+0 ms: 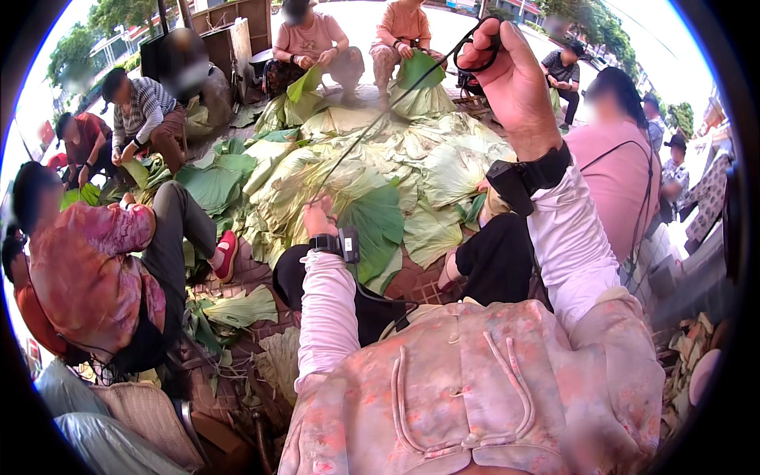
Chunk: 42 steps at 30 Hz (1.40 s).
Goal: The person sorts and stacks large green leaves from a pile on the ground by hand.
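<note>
My right hand (504,77) is raised at the upper right, its fingers curled around a loop of black cord (386,113). From there the cord runs taut down and left to my left hand (320,217), low near the middle. The left fingers are at the cord's lower end; whether they grip it is unclear. Both wrists carry black strapped devices. Just right of my left hand lies a large green lotus leaf (377,222). Beyond it spreads a broad heap of pale and green lotus leaves (362,154).
Seated people surround the heap, several handling leaves. A person in pink (617,178) sits close on the right, another in a tie-dyed top (89,267) on the left. Loose leaves (243,309) lie on the brick paving. A woven chair back (142,409) stands lower left.
</note>
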Tool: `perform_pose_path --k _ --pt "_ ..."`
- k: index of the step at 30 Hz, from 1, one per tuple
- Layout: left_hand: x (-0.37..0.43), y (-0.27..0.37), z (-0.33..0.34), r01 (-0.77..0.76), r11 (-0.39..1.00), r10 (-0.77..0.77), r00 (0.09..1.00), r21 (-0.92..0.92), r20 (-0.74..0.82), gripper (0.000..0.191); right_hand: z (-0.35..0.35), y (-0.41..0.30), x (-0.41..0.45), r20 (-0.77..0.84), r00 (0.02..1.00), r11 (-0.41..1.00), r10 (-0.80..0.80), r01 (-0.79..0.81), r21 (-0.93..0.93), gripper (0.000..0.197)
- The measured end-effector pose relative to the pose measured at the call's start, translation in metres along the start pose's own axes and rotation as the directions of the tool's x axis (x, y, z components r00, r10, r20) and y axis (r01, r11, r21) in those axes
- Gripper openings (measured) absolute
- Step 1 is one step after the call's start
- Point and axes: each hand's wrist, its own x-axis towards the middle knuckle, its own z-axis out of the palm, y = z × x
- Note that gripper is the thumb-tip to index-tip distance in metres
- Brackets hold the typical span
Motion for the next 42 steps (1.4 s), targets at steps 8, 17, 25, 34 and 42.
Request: perform_pose_path --k 8,17,25,34,42 --pt "-0.019 -0.024 0.013 -0.126 0.991 0.125 0.992 0.037 0.026 0.014 -0.13 0.07 -0.049 -0.324 0.901 0.643 0.288 -0.433 -0.632 0.024" --pt "-0.023 -0.042 0.009 -0.225 0.399 -0.089 0.955 0.889 0.281 0.023 -0.284 0.171 -0.17 -0.476 0.494 -0.016 0.727 -0.681 -0.732 0.021" --pt "-0.034 -0.047 0.021 -0.242 0.311 -0.205 0.927 0.919 0.313 0.027 -0.304 0.181 -0.172 -0.611 0.69 -0.237 0.388 -0.566 -0.79 0.021" --pt "-0.037 -0.042 0.136 -0.53 0.402 -0.298 0.695 0.746 0.654 0.02 -0.188 0.218 -0.139 0.137 0.553 0.565 0.822 -0.758 -0.327 0.044" --pt "0.007 -0.059 0.087 -0.267 0.475 -0.428 0.762 0.838 0.486 0.014 -0.191 0.272 -0.188 0.063 0.358 0.364 0.931 -0.918 -0.158 0.022"
